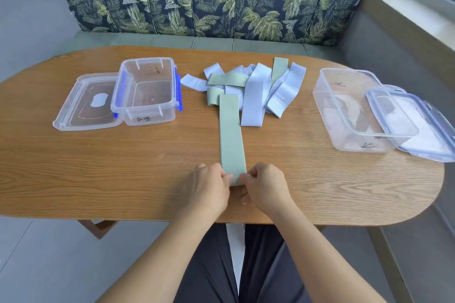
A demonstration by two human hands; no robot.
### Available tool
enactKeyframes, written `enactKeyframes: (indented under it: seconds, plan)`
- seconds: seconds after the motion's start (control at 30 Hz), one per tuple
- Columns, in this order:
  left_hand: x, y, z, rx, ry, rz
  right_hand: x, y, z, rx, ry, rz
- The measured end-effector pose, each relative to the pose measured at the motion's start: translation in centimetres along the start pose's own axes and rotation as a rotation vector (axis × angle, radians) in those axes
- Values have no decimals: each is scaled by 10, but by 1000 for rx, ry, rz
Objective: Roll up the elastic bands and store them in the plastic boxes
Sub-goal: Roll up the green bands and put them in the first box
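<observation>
Nothing here can be read with certainty. The left plastic box (145, 91) carries black handwritten marks on its near wall and on its far wall, too small and blurred to make out. The right plastic box (357, 110) has similar black handwritten marks on its near wall and near its far rim, equally illegible. In the pile of elastic bands (248, 86), a green band (227, 79) shows a faint pale logo, and two blue bands, one (193, 82) on the left and one (279, 101) on the right, bear small white printing; none of it is legible.
</observation>
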State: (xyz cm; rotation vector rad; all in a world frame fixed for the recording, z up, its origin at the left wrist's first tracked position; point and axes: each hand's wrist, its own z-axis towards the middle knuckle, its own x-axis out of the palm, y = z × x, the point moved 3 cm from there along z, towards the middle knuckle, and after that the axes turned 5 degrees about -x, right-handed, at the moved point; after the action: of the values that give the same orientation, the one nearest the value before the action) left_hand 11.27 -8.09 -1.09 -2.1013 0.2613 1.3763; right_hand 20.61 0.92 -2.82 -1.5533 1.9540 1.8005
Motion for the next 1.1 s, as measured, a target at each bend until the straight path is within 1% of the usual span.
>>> enactKeyframes:
  seconds: [0.17,0.43,0.57,0.63,0.73,0.83,0.9,0.93,1.0,1.1]
  plan:
    - [-5,-2,-1,-7,50,16,-6,-1,-8,76,3,343]
    - [-7,4,-1,-31,88,-154,-3,-5,-13,18,-95,521]
    - [-5,9,0,-48,97,-285,1,-7,-18,-19,-137,716]
    - [-4,10,0,-52,101,-433,1,-6,-19,-39,-157,787]
    - [-3,9,-3,-110,158,-799,-3,-2,-19,-60,-171,848]
    - [2,8,-7,-281,248,-1263,-5,1,-20,-67,-159,890]
    - [5,7,-9,-384,354,-1509,-5,2,-21,-68,-148,902]
    - [6,6,-11,-411,407,-1563,-6,2,-21,-68,-147,901]
    - [6,5,-14,-448,467,-1566,-7,3,-21,-68,-151,882]
    - [7,4,-13,-429,428,-1488,-6,4,-22,-81,-143,865]
